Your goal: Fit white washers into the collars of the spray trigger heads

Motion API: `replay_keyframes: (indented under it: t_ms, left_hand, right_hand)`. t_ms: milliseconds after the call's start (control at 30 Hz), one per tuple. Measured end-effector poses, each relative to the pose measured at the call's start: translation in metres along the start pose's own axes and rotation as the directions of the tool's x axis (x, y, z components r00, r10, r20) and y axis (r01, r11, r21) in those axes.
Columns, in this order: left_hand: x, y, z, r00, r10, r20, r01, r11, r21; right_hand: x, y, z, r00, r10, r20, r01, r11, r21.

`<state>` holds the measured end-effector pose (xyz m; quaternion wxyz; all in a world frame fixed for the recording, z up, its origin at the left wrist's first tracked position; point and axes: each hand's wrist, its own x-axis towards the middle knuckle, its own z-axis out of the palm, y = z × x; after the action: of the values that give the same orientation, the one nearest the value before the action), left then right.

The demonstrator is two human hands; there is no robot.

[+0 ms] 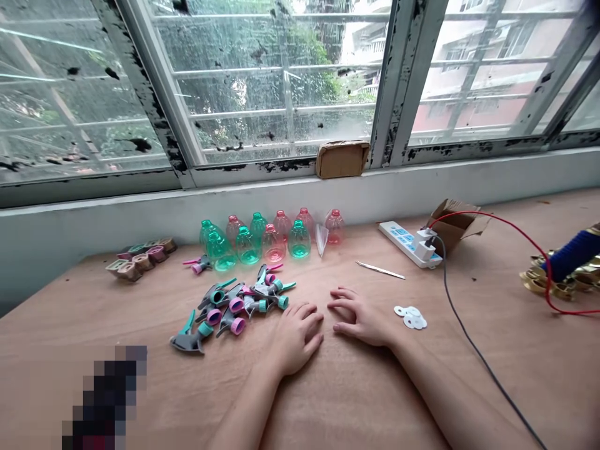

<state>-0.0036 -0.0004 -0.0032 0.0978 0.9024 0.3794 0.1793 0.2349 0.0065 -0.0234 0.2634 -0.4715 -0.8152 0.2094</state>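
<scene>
My left hand (295, 334) rests palm down on the plywood table (347, 394), holding nothing, its fingertips just right of a heap of grey plastic trigger spray heads (234, 306) with teal and pink parts. My right hand (359, 315) lies close beside it, fingers slightly curled and empty. Several small white washers (410, 317) lie to the right of that hand. Beyond it is a slim metal tweezer-like tool (379, 270). Behind the heap stands a row of several teal and pink translucent plastic bottles (267, 242).
A white power strip (410, 245) with plugs sits by a torn cardboard box (457, 225); red and dark cables cross the right side. Small capped parts (140, 259) lie at left, gold pieces (548, 281) and a blue object (574, 253) at right. A pixelated patch covers the lower left. Windows run behind the table.
</scene>
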Motion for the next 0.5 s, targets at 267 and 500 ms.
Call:
replay_keyframes:
  t_ms: [267, 500]
  left_hand:
    - [0.0019, 0.0011, -0.0005, 1.0, 0.0, -0.011, 0.0, 1.0, -0.018]
    - [0.0, 0.0022, -0.0013, 1.0, -0.012, -0.016, 0.012, 1.0, -0.011]
  right_hand:
    - [-0.0004, -0.0007, -0.0005, 1.0, 0.013, 0.017, -0.013, 1.0, -0.012]
    - [0.0, 0.002, 0.001, 1.0, 0.014, 0.011, -0.014, 1.0, 0.004]
